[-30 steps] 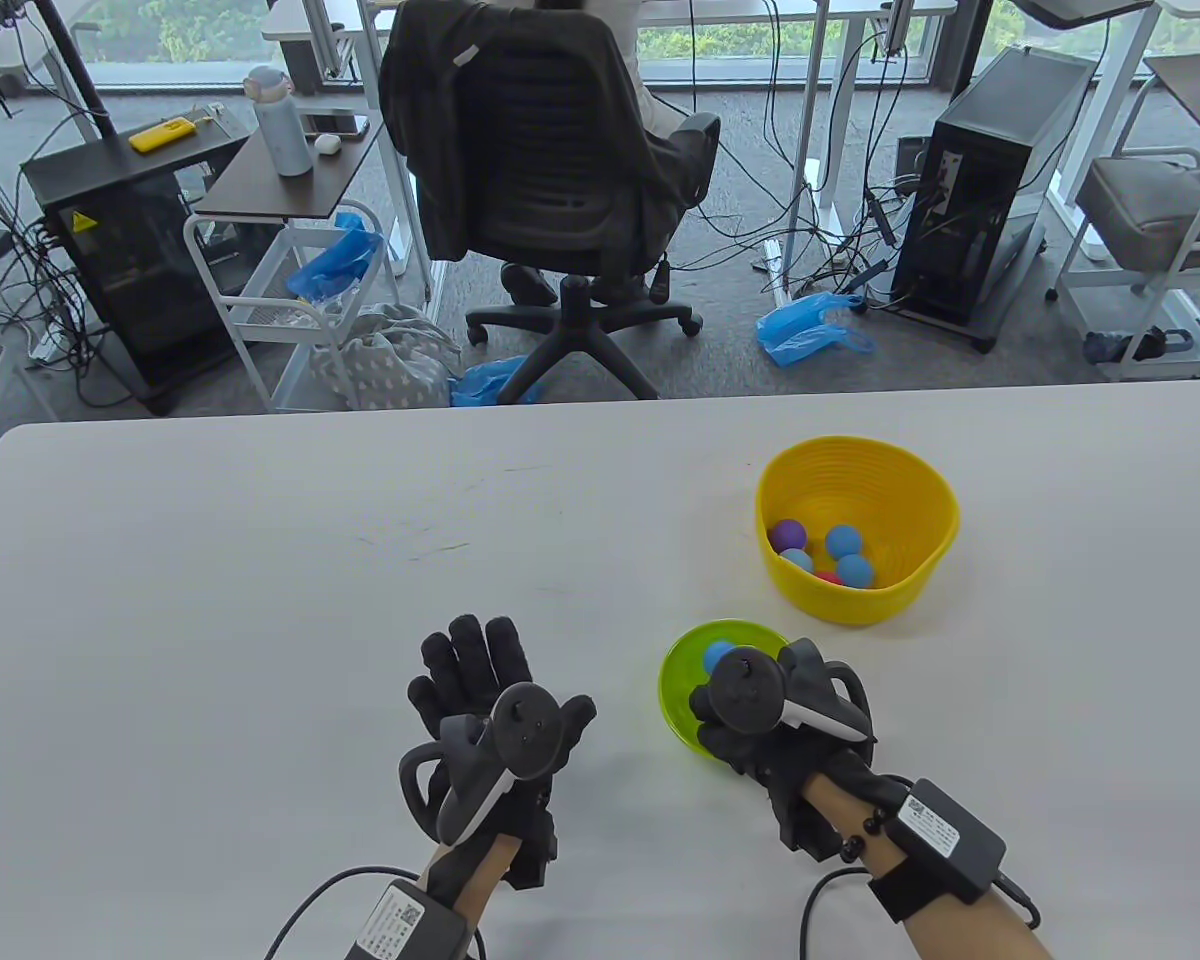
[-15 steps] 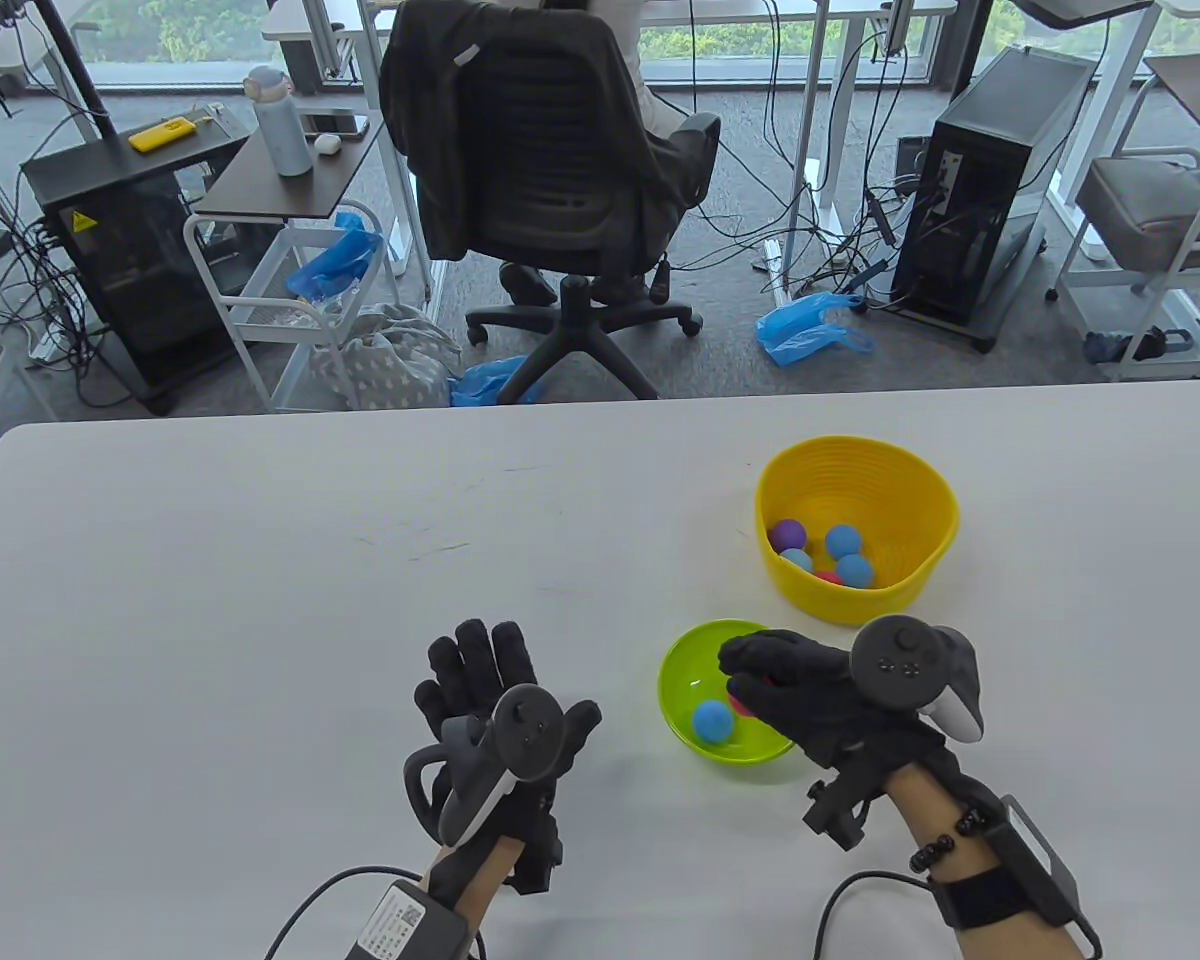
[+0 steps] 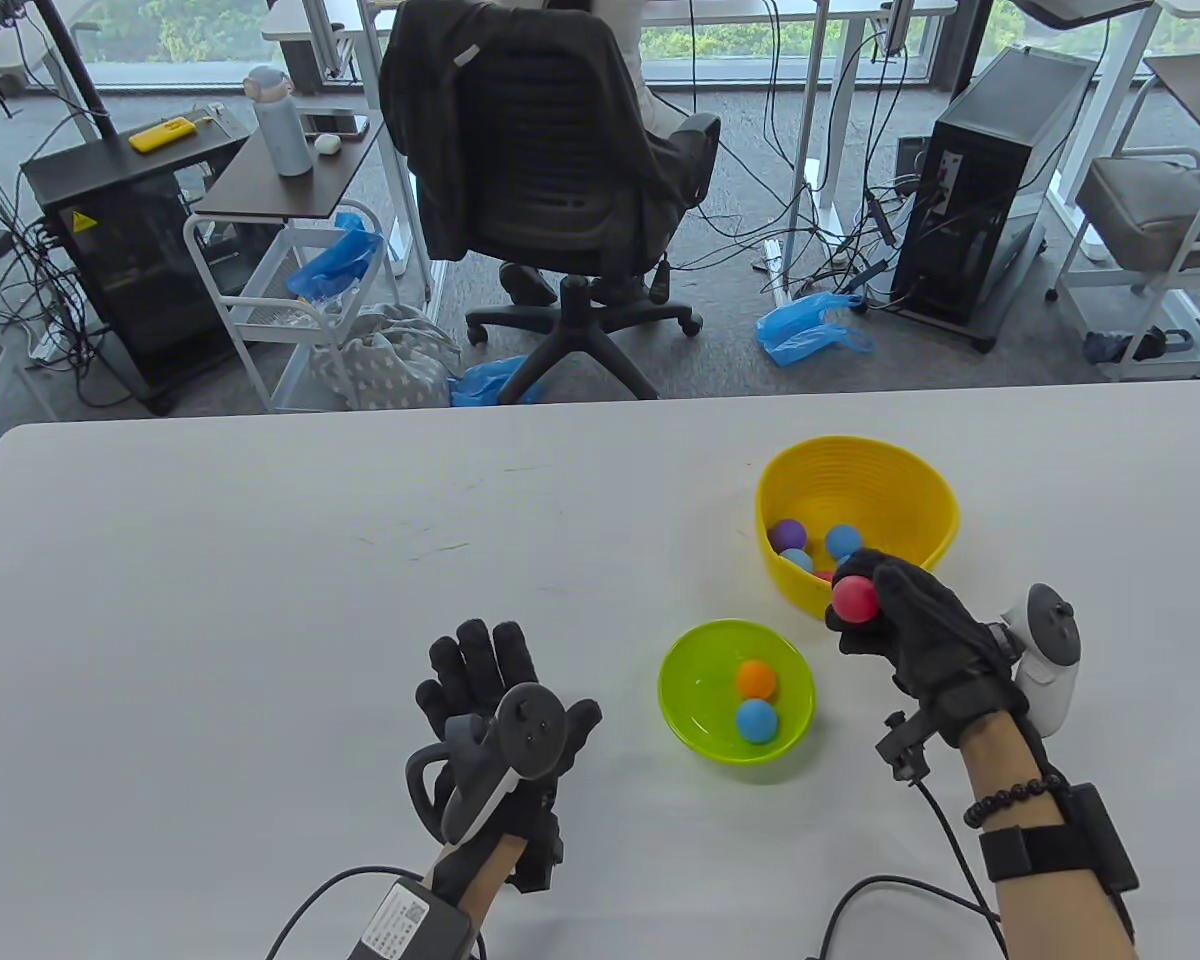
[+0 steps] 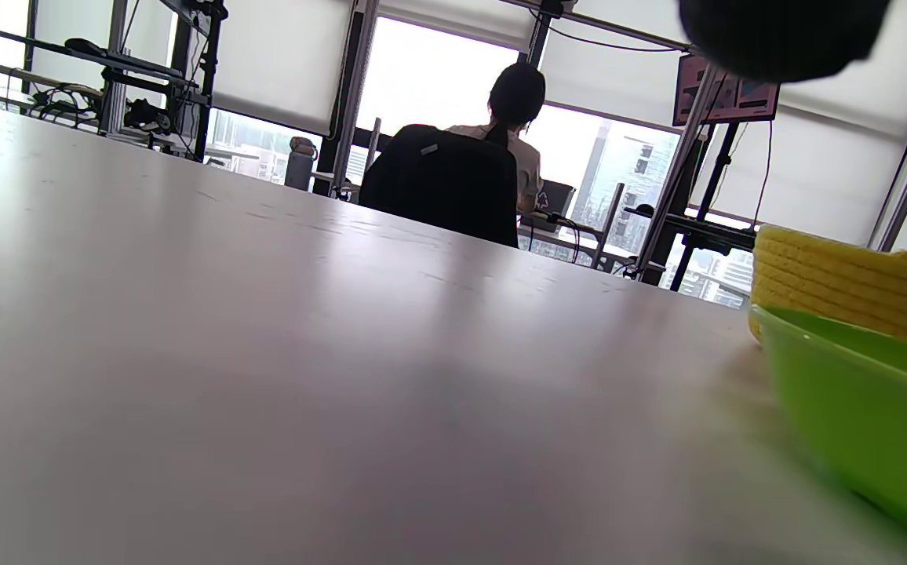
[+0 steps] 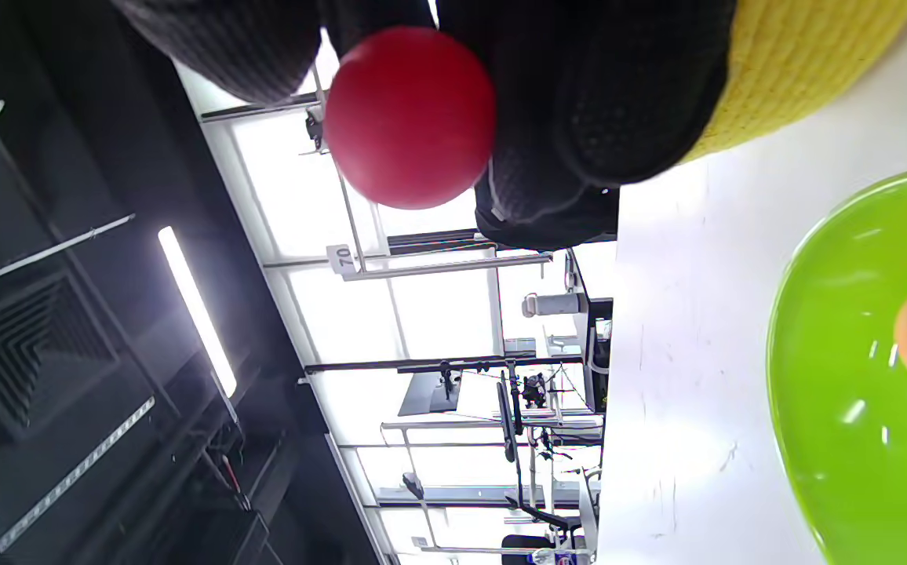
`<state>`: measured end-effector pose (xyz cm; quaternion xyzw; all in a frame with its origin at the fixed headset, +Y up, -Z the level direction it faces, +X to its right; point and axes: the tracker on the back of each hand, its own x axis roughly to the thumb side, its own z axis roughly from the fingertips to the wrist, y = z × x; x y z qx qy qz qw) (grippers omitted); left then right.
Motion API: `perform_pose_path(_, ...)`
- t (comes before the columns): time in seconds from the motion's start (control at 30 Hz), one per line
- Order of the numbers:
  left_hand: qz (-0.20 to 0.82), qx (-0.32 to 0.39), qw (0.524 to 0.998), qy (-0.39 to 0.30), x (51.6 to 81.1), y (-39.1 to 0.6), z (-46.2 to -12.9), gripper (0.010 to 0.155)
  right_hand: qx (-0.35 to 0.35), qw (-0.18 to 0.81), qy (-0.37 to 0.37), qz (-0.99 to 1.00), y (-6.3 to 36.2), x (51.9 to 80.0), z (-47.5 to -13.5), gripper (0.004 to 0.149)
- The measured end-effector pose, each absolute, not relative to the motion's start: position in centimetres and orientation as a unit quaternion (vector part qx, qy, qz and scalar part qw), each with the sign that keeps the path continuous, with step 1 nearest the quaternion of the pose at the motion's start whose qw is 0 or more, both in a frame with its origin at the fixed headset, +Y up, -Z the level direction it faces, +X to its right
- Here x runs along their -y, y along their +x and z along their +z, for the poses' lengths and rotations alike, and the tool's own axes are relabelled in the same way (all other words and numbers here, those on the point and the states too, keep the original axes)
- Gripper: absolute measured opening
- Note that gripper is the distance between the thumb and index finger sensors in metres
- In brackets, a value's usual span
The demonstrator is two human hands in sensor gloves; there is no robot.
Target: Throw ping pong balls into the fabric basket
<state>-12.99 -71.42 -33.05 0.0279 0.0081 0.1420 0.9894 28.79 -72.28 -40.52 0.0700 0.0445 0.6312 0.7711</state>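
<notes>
My right hand (image 3: 875, 610) pinches a red ball (image 3: 855, 596) in its fingertips, raised just in front of the near rim of the yellow fabric basket (image 3: 920, 480). The right wrist view shows the red ball (image 5: 410, 118) between the gloved fingers (image 5: 595, 102). The basket holds several balls, blue (image 3: 843, 541) and purple (image 3: 788, 536) among them. The green bowl (image 3: 685, 680) holds an orange ball (image 3: 756, 680) and a blue ball (image 3: 756, 720). My left hand (image 3: 490, 680) rests flat and open on the table, left of the bowl, holding nothing.
The white table (image 3: 260, 560) stretches to the left and far side. In the left wrist view the green bowl (image 4: 838, 408) and the basket (image 4: 838, 275) are at the right. An office chair (image 3: 550, 170) and a computer tower (image 3: 990, 180) stand beyond the table.
My right hand lifted out of the green bowl with the red ball and moved right and away toward the basket. The orange ball is now uncovered. My left hand has stayed put.
</notes>
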Motion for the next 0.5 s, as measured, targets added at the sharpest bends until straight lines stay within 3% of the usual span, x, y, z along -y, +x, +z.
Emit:
perform_pose_path(0.17,0.136,-0.012,0.990,0.029,71.4,-13.1,-33.1,0.102,-0.063,0.817,0.068,0.570,29.5,73.4,-41.5,0.085)
perform_pose_path(0.3,0.135,-0.017,0.990,0.029,71.3,-13.2,-33.1,0.102,-0.035,0.836,0.053,0.545,30.2,73.2,-41.8,0.091)
perform_pose_path(0.5,0.134,-0.021,0.990,0.031,71.3,-13.4,-33.1,0.102,-0.003,0.811,0.059,0.582,31.2,71.9,-41.5,0.085)
